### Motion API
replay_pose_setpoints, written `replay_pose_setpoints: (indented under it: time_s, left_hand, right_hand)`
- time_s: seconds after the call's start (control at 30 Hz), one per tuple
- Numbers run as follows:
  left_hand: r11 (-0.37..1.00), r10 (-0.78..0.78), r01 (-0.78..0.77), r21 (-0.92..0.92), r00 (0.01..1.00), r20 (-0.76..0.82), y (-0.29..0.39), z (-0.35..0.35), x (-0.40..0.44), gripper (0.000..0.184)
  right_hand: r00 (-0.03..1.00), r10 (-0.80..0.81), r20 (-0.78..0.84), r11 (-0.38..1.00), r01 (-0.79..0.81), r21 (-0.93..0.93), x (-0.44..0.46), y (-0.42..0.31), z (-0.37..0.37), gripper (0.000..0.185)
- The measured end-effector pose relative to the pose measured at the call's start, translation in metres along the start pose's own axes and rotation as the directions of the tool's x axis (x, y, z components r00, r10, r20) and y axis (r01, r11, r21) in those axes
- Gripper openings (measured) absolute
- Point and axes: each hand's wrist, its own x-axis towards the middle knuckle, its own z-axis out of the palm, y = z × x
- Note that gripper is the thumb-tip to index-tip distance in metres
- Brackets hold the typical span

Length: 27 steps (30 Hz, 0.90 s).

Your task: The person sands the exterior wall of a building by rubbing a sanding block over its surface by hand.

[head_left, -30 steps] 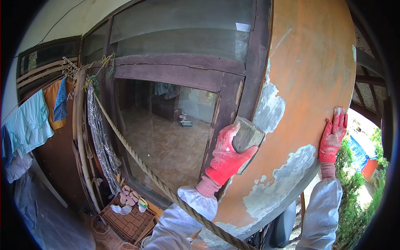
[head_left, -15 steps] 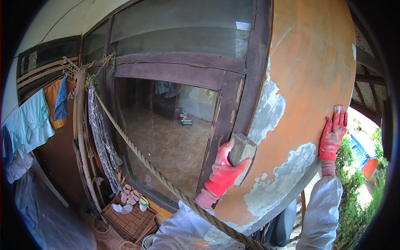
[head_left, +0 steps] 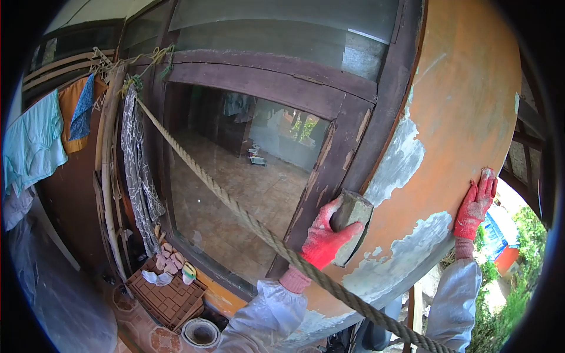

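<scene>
My left hand point(head_left: 323, 242), in a red glove dusted with white, is closed around a grey sanding block point(head_left: 352, 220). A thin dark sheet edge shows along the block's right side. The block is against the orange wall point(head_left: 453, 147), close beside the dark purple wooden door frame point(head_left: 385, 100). On the wall, paint has come off in grey-white patches point(head_left: 400, 162). My right hand point(head_left: 474, 204), also red-gloved, lies flat with fingers stretched out on the wall's right edge and holds nothing.
A thick rope point(head_left: 235, 206) runs diagonally in front of the glass door, passing over my left forearm. Clothes point(head_left: 38, 144) hang at left beside wooden poles point(head_left: 105, 176). Below stand a brown crate point(head_left: 168, 297) with slippers on it and a white bucket point(head_left: 200, 333). Greenery point(head_left: 518, 282) shows at right.
My view has tilted, so the door and wall sit differently and the bucket shows fully. The left hand still grips the block by the door frame; the right hand stays flat on the wall.
</scene>
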Motion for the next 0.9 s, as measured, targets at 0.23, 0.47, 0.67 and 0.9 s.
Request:
replay_pose_setpoints:
  time_s: [0.23,0.47,0.67,0.9]
  left_hand:
    - [0.956,0.114,-0.123,0.268,0.992,0.05,0.034,-0.002,0.035,0.079]
    - [0.97,-0.027,0.012,0.243,0.998,0.057,0.035,-0.01,0.027,0.081]
    - [0.926,0.185,-0.171,0.336,0.983,-0.011,0.035,0.005,0.025,0.08]
    - [0.867,0.302,-0.277,0.414,0.953,0.006,0.0,-0.019,-0.01,0.078]
  right_hand:
    - [0.998,-0.049,-0.032,0.999,0.05,0.005,0.001,0.009,0.005,0.046]
    - [1.0,-0.01,-0.014,1.0,0.01,0.001,0.001,0.007,0.002,0.045]
    - [1.0,-0.019,-0.011,0.999,0.019,-0.033,0.0,0.012,0.005,0.045]
    - [0.999,-0.03,-0.028,0.999,0.029,-0.04,0.002,0.009,0.005,0.043]
